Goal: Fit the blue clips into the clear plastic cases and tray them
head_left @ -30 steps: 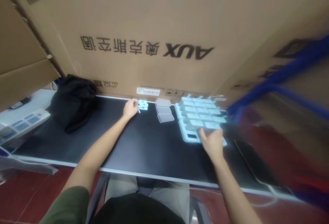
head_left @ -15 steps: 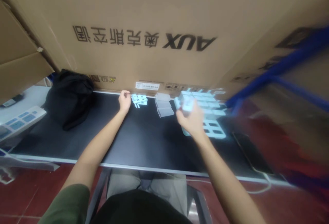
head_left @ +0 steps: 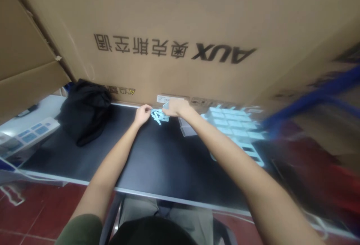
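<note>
Pale-blue pieces (head_left: 160, 116): small heap at the far edge of the black table (head_left: 157, 155), between both hands.
Left hand (head_left: 143, 113): fingers curled at the heap's left side; grip cannot be told.
Right hand (head_left: 176, 107): fingers bent over the heap's right side; whether they clasp a piece cannot be told.
Tray (head_left: 257, 159): pale, holding white blocks, right of the right forearm.
Cardboard box (head_left: 180, 20): behind the table.

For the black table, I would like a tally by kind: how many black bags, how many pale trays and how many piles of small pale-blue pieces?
black bag: 1
pale tray: 1
pile of small pale-blue pieces: 1
Total: 3
</note>
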{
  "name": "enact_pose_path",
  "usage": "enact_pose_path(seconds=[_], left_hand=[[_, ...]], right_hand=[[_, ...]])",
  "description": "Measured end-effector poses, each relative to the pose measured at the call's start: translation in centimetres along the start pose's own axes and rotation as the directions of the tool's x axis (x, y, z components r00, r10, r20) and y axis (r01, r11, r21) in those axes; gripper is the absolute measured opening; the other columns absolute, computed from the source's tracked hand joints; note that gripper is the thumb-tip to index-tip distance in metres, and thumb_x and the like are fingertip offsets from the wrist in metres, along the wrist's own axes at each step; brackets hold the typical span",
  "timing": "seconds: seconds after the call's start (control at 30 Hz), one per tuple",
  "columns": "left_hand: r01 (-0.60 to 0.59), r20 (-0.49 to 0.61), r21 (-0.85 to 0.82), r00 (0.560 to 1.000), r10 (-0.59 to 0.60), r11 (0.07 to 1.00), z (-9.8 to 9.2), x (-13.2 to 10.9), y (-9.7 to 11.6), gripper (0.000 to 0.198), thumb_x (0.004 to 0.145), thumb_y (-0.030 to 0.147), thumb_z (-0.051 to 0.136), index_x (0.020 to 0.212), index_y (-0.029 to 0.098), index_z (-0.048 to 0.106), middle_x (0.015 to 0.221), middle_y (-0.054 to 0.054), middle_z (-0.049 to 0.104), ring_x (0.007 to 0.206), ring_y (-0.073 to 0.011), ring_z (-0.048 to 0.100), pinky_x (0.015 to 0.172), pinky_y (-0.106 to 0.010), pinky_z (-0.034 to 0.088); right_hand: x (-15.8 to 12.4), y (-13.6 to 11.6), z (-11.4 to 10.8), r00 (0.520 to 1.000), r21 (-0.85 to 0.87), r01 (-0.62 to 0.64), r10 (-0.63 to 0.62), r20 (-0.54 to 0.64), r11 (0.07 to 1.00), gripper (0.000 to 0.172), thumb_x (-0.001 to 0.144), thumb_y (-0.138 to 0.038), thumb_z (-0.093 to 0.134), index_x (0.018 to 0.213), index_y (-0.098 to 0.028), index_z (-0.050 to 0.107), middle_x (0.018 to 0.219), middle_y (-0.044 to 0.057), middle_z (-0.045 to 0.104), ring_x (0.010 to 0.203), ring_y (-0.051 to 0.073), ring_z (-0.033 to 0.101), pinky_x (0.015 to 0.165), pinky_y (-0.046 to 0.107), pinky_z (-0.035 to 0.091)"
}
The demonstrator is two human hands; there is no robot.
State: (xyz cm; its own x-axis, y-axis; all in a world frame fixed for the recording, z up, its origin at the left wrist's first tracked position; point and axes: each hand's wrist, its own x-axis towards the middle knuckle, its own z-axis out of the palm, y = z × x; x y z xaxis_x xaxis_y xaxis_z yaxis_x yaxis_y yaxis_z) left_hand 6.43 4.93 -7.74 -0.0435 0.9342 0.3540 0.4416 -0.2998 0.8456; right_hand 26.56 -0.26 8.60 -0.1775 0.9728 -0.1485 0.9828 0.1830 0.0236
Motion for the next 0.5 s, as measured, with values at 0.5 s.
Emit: enact_pose_path(seconds=[0.5], left_hand=[[0.02,-0.152,-0.01,0.988,-0.021,1.0,-0.7,-0.5,1.1,0.011,0.087,0.015,0.061,0.084,0.023,0.053,0.077,0.002,0.059,0.074,-0.0163,0.058,0.076,-0.028,0.047]], right_hand=[[0.5,2.1,0.3,0.991,-0.084,0.098,-0.106,-0.087,0.992,0.074,0.105,-0.066,0.039,0.142,-0.002,0.048,0.127,0.03,0.068,0.117,0.037,0.069,0.095,0.044,0.053]])
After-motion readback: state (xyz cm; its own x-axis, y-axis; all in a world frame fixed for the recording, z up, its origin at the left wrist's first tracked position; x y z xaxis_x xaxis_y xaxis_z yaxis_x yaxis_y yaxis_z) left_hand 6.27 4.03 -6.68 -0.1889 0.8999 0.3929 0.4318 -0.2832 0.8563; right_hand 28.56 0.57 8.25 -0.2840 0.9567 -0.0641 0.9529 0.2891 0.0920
